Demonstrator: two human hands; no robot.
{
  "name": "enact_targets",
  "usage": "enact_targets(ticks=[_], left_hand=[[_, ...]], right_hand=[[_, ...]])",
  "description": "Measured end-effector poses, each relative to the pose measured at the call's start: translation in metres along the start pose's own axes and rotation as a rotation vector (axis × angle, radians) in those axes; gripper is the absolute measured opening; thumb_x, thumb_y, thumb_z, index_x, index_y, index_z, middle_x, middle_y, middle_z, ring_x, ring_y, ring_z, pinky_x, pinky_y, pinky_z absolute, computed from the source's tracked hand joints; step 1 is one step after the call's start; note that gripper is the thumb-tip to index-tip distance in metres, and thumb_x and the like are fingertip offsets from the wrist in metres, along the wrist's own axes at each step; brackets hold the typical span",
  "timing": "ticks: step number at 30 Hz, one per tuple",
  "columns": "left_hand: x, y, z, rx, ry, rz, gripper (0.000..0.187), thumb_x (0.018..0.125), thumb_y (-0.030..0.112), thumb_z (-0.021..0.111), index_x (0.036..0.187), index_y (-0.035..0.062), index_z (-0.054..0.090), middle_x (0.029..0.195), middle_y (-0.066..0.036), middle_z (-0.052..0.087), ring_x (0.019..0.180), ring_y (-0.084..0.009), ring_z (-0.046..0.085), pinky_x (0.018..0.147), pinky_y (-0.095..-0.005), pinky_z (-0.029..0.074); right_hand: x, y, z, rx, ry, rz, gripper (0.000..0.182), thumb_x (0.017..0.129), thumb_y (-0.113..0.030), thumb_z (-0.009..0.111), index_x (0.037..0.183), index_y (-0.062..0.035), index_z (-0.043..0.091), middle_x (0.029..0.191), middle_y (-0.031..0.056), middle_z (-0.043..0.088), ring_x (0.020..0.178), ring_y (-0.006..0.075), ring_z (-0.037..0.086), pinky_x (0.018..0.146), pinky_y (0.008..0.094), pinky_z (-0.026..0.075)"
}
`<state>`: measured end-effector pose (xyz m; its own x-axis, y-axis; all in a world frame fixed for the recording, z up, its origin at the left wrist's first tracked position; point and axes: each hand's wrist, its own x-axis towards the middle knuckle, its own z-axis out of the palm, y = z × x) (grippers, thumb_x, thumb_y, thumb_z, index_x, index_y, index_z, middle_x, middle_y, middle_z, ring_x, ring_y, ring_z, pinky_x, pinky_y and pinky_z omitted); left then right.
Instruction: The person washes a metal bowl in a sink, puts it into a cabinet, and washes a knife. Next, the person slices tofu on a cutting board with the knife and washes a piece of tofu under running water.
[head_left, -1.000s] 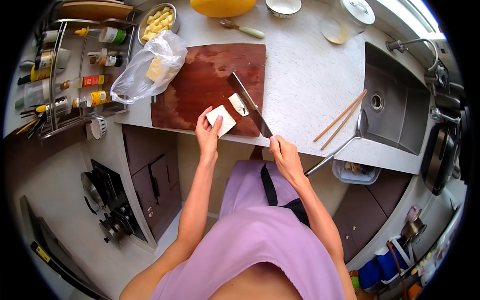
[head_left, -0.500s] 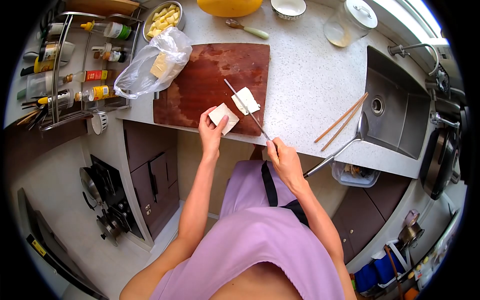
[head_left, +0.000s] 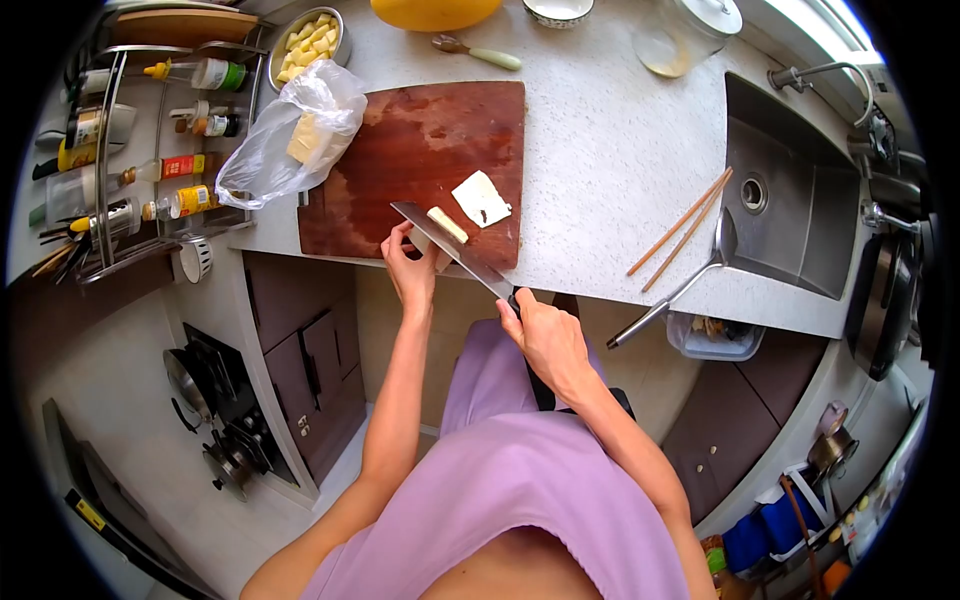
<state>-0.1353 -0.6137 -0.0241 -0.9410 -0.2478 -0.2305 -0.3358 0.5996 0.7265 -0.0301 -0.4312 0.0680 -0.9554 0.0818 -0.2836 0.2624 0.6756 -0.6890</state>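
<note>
My right hand (head_left: 548, 340) is wrapped round the handle of a kitchen knife (head_left: 480, 268), its broad blade slanting up-left over the near edge of a wooden cutting board (head_left: 400, 130). My left hand (head_left: 408, 268) holds a white block of tofu (head_left: 420, 241) by its sides, mostly hidden behind the fingers and the blade. Just beyond the blade a narrow tofu strip (head_left: 447, 225) lies on the board. A flat tofu slab (head_left: 482, 199) rests further right, apart from both hands.
A clear plastic bag (head_left: 345, 95) with a pale block inside overlaps the board's left corner. Behind it stands a bowl of yellow chunks (head_left: 310, 42). A peeler-like tool (head_left: 490, 57) lies behind the board. Chopsticks (head_left: 680, 228) and a ladle (head_left: 690, 290) lie beside the sink (head_left: 800, 240).
The knife has come left and down from the slab to the block in my left hand. A narrow strip now stands apart beyond the blade. My left hand has tilted the block.
</note>
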Motion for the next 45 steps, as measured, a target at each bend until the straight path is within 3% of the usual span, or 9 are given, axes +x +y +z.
enact_targets(ticks=[9, 17, 22, 27, 30, 33, 35, 40, 45], left_hand=[[-0.001, 0.004, -0.001, 0.026, 0.004, 0.024, 0.041, 0.075, 0.012, 0.073, 0.113, 0.0069, 0.06, 0.104, -0.008, 0.052, 0.085, -0.0188, 0.049, 0.08, -0.0316, 0.044], [0.0, 0.0, 0.0, 0.042, 0.011, 0.063, 0.041, 0.073, 0.011, 0.073, 0.111, 0.0061, 0.06, 0.104, -0.009, 0.052, 0.085, -0.02, 0.049, 0.079, -0.0321, 0.044], [-0.001, 0.001, 0.001, 0.057, 0.018, 0.071, 0.041, 0.073, 0.011, 0.074, 0.111, 0.0065, 0.061, 0.104, -0.009, 0.052, 0.086, -0.0205, 0.049, 0.08, -0.033, 0.043], [-0.001, 0.003, -0.001, 0.061, 0.0, 0.081, 0.041, 0.073, 0.013, 0.074, 0.111, 0.0072, 0.061, 0.106, -0.009, 0.051, 0.093, -0.0225, 0.05, 0.082, -0.0332, 0.043], [-0.001, -0.001, -0.001, 0.024, -0.01, 0.048, 0.04, 0.074, 0.018, 0.076, 0.11, 0.008, 0.062, 0.108, -0.009, 0.051, 0.1, -0.0248, 0.049, 0.087, -0.0347, 0.042], [-0.008, 0.011, 0.003, 0.089, 0.062, 0.148, 0.043, 0.076, 0.021, 0.077, 0.114, 0.01, 0.06, 0.112, -0.01, 0.049, 0.102, -0.0243, 0.049, 0.088, -0.0356, 0.042], [-0.017, 0.019, 0.009, 0.153, 0.121, 0.097, 0.064, 0.075, 0.031, 0.079, 0.128, 0.0143, 0.048, 0.124, -0.016, 0.04, 0.117, -0.032, 0.04, 0.099, -0.0423, 0.034], [-0.029, 0.043, 0.027, 0.211, 0.196, 0.12, 0.087, 0.063, 0.018, 0.083, 0.134, 0.0068, 0.035, 0.123, -0.02, 0.04, 0.12, -0.0367, 0.035, 0.104, -0.0463, 0.027], [-0.027, 0.045, 0.015, 0.207, 0.094, 0.227, 0.083, 0.06, 0.001, 0.073, 0.134, 0.0072, 0.035, 0.128, -0.019, 0.041, 0.122, -0.0366, 0.036, 0.105, -0.0459, 0.027]], right_hand=[[0.0, -0.004, 0.002, -0.041, 0.03, -0.028, 0.038, 0.093, -0.034, 0.057, 0.074, -0.0033, 0.048, 0.051, 0.0144, 0.055, 0.044, 0.0331, 0.057, 0.039, 0.0404, 0.044], [0.003, -0.01, 0.002, 0.006, -0.09, 0.075, 0.036, 0.096, -0.033, 0.052, 0.081, -0.0008, 0.047, 0.055, 0.0203, 0.056, 0.05, 0.0403, 0.056, 0.046, 0.047, 0.044], [0.007, -0.009, 0.009, -0.062, -0.071, 0.053, 0.037, 0.095, -0.034, 0.053, 0.078, -0.0008, 0.049, 0.052, 0.0187, 0.056, 0.047, 0.0367, 0.058, 0.042, 0.0441, 0.045], [0.018, -0.003, 0.023, -0.117, -0.054, 0.025, 0.039, 0.094, -0.035, 0.054, 0.076, -0.0007, 0.051, 0.052, 0.0178, 0.057, 0.045, 0.0338, 0.06, 0.039, 0.042, 0.046], [0.025, 0.004, 0.033, -0.087, -0.062, 0.025, 0.04, 0.095, -0.036, 0.052, 0.077, 0.0001, 0.051, 0.056, 0.0211, 0.059, 0.052, 0.0385, 0.061, 0.044, 0.0451, 0.048], [0.029, 0.023, 0.036, 0.22, -0.128, 0.146, 0.044, 0.097, -0.038, 0.047, 0.082, 0.0029, 0.053, 0.066, 0.0278, 0.058, 0.066, 0.0464, 0.058, 0.061, 0.0482, 0.047], [0.035, 0.033, 0.025, 0.463, -0.132, 0.237, 0.046, 0.098, -0.037, 0.045, 0.079, 0.0041, 0.053, 0.065, 0.0286, 0.053, 0.06, 0.0444, 0.052, 0.06, 0.046, 0.043], [0.033, 0.03, 0.005, 0.441, -0.103, 0.2, 0.044, 0.099, -0.033, 0.045, 0.077, 0.0044, 0.051, 0.062, 0.0273, 0.049, 0.056, 0.0422, 0.046, 0.056, 0.0441, 0.041], [0.028, 0.028, -0.002, 0.38, -0.091, 0.159, 0.041, 0.098, -0.031, 0.047, 0.077, 0.0036, 0.052, 0.06, 0.0263, 0.05, 0.055, 0.0431, 0.047, 0.055, 0.0438, 0.04]])
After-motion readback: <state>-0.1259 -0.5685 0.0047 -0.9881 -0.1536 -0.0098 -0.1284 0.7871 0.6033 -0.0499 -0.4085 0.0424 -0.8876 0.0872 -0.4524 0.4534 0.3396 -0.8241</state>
